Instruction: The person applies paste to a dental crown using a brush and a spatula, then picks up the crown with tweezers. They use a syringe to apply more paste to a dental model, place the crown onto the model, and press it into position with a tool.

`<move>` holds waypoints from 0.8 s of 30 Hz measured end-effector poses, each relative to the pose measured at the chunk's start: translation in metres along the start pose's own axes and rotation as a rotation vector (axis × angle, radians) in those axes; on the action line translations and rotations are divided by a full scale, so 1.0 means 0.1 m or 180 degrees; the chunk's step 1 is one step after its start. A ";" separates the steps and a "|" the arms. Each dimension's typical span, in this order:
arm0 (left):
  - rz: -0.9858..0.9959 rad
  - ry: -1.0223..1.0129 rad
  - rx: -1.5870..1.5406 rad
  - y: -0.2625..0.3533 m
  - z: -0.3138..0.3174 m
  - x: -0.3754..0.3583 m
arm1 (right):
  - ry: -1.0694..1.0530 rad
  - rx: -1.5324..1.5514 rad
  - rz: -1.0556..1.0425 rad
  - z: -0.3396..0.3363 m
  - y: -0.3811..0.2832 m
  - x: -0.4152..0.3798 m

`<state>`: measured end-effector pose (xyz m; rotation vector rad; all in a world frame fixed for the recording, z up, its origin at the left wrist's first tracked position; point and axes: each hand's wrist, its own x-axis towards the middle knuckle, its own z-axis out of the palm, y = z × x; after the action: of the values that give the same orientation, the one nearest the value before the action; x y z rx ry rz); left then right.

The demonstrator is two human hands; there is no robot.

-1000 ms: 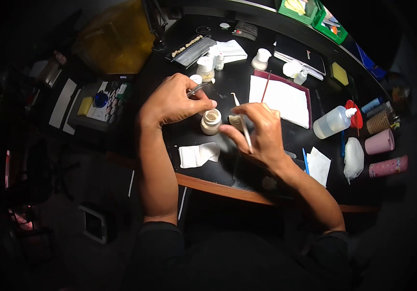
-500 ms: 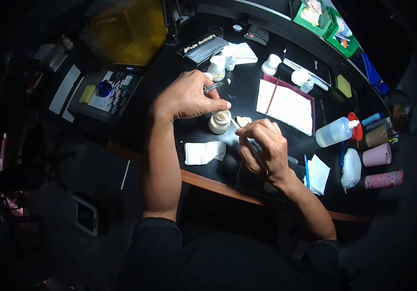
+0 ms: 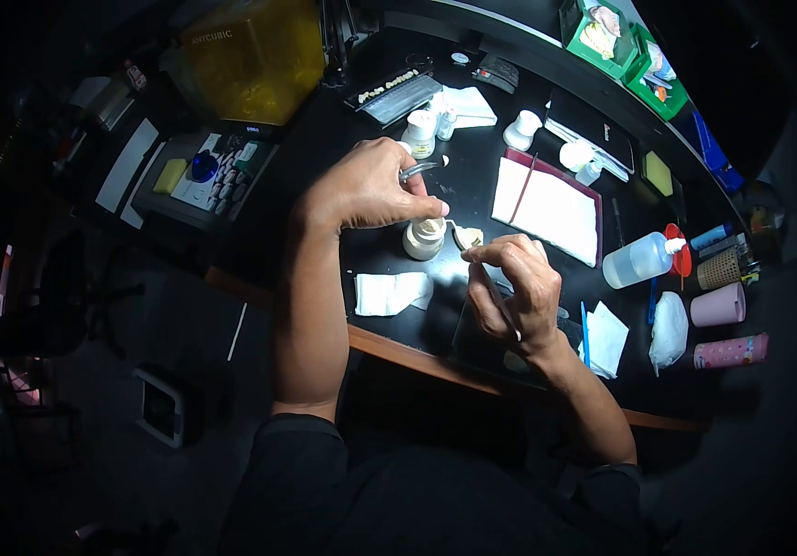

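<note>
My left hand (image 3: 382,188) is closed around a curved metal clamp-like tool (image 3: 421,169), with a small whitish tooth-shaped piece (image 3: 445,161) at its tip. Its thumb reaches over the mouth of a jar (image 3: 424,241) of pale powder. Just right of the jar, my right hand (image 3: 515,289) pinches a thin white spatula-like stick (image 3: 457,233). The stick's front end points up towards the jar rim, and its rear end shows below the fingers. Beyond the right fingertips lies a cream-coloured dental model (image 3: 468,238).
Folded tissue (image 3: 391,294) lies near the desk's front edge. A tissue-covered tray (image 3: 551,208) carries a slim brush (image 3: 525,185). White-capped jars (image 3: 420,132) stand behind my left hand. To the right are a squeeze bottle (image 3: 634,262) and pink cups (image 3: 719,306).
My right hand has drawn slightly right, taking the stick a little away from the jar. My left hand keeps its hold on the metal tool. The whole view has shifted slightly.
</note>
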<state>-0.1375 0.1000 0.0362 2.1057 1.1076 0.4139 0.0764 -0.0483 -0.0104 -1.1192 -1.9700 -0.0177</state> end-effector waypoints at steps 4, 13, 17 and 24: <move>0.0034 0.0002 0.0024 0.00 0.00 0.00 | -0.0118 -0.0217 -0.0268 0.02 -0.06 0.02; 0.0011 0.0014 0.0022 0.02 0.01 -0.01 | -0.0413 -0.0369 -0.0614 0.03 -0.06 -0.01; 0.0031 -0.0061 -0.0055 0.01 0.02 0.00 | -0.0477 -0.0298 -0.0680 0.01 -0.06 -0.02; 0.0046 -0.0013 0.0177 0.07 0.09 0.01 | -0.0082 0.0051 -0.0616 -0.30 -0.08 -0.06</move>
<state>-0.1278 0.0941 0.0344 2.1633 1.1140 0.3896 0.0921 -0.0689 0.0077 -0.9192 -2.0912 -0.0901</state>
